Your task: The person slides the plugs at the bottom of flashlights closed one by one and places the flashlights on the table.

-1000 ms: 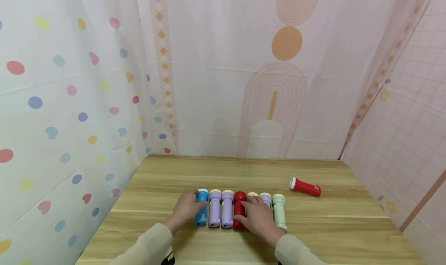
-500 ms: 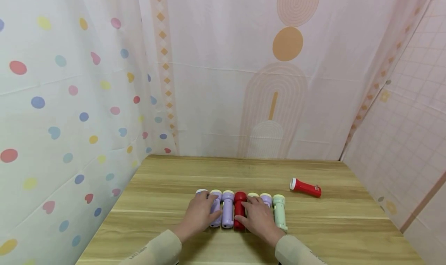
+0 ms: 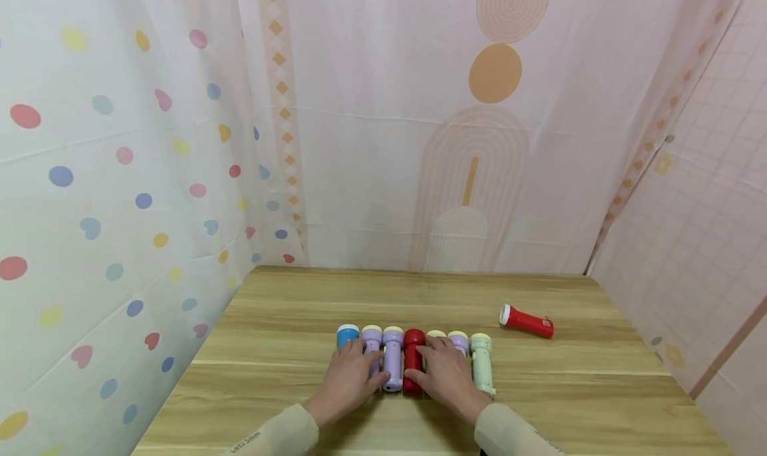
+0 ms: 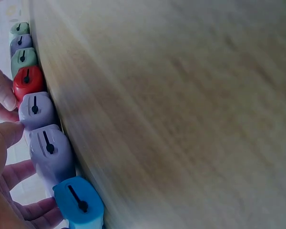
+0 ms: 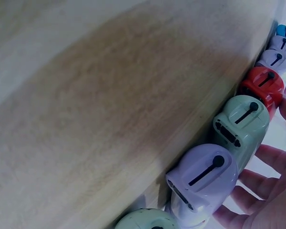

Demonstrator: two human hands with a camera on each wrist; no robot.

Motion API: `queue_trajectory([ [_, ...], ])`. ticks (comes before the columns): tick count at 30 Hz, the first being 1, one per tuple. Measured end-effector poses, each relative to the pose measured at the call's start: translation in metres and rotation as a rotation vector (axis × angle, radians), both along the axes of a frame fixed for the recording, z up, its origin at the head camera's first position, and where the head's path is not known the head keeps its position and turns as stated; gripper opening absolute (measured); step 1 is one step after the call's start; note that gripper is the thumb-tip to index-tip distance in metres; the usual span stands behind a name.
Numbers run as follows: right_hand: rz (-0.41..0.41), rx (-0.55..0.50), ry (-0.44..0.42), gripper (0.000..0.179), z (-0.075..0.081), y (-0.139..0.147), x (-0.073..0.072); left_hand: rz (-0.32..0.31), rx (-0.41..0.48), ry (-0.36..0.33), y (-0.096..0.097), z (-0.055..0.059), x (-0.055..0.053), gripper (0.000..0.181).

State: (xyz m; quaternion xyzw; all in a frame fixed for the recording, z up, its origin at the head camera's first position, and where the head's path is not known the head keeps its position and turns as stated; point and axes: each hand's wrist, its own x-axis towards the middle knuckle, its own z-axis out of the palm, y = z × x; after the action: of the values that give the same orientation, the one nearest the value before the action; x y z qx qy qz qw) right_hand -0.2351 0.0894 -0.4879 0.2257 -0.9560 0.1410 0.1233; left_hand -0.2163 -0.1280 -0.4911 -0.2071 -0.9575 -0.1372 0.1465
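Note:
Several flashlights lie side by side in a row, lens ends away from me. My left hand (image 3: 346, 384) spreads over the blue flashlight (image 3: 347, 335) and the purple flashlight (image 3: 372, 336) beside it, covering much of both. Its thumb reaches the tail of a second purple flashlight (image 3: 392, 363). Over a pale green flashlight (image 5: 243, 112) and another purple flashlight (image 5: 207, 169) rests my right hand (image 3: 448, 377), its thumb at the red flashlight (image 3: 413, 359) mid-row. Fingers of both hands look relaxed and spread. A light green flashlight (image 3: 482, 363) ends the row on the right.
Another red flashlight (image 3: 527, 322) with a white rim lies apart, farther back on the right of the wooden table (image 3: 299, 296). Patterned curtains (image 3: 371, 176) hang behind the table and along both sides.
My left hand has moved right from the blue flashlight's left side to lie across it and the neighbouring purple ones. My right hand has stayed in place.

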Motion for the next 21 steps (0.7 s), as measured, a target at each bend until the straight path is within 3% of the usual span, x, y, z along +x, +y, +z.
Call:
queue_trajectory([
  [6, -0.015, -0.038, -0.02, 0.055, 0.005, 0.005, -0.001, -0.013, 0.025, 0.023, 0.004, -0.004, -0.003, 0.041],
  [11, -0.008, -0.079, -0.067, 0.055, 0.02, 0.009, -0.005, -0.001, 0.036, 0.031, 0.004, -0.007, -0.004, 0.041],
  [21, -0.136, -0.093, -0.117, 0.055, 0.044, 0.059, -0.039, 0.014, 0.03, 0.026, 0.002, -0.006, -0.005, 0.04],
])
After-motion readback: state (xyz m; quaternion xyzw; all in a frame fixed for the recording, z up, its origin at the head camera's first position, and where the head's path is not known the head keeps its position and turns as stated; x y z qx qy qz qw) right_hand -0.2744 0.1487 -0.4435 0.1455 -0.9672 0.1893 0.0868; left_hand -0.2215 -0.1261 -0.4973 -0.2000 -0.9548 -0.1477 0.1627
